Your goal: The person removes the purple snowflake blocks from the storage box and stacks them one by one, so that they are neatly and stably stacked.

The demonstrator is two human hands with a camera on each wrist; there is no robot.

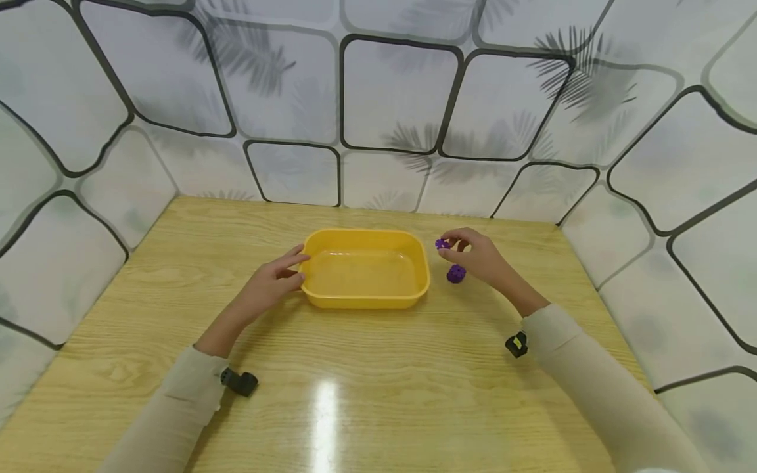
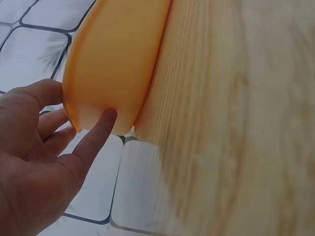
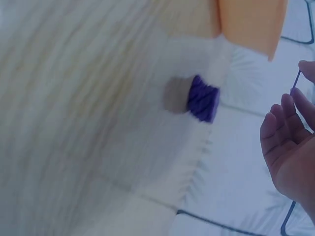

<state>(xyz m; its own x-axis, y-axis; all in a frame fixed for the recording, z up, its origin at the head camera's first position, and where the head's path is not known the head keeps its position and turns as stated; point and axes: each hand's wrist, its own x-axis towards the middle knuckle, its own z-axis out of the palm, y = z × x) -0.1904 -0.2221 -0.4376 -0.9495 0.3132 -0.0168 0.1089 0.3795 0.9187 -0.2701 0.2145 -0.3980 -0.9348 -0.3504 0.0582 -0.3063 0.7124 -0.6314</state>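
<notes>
A yellow plastic basin sits on the wooden table, nothing inside it. At its left end my left hand holds the rim; in the left wrist view some fingers lie at the rim while one digit presses the outer wall. To the right of the basin, my right hand pinches a thin purple flower-shaped piece between thumb and forefinger. Seen edge-on in the right wrist view, that piece is a narrow line. Just below this hand stands a short stack of purple pieces, ridged along its side.
The pale wooden table reaches to patterned walls at the back and both sides. Each sleeve carries a small black camera, one on the left wrist and one on the right.
</notes>
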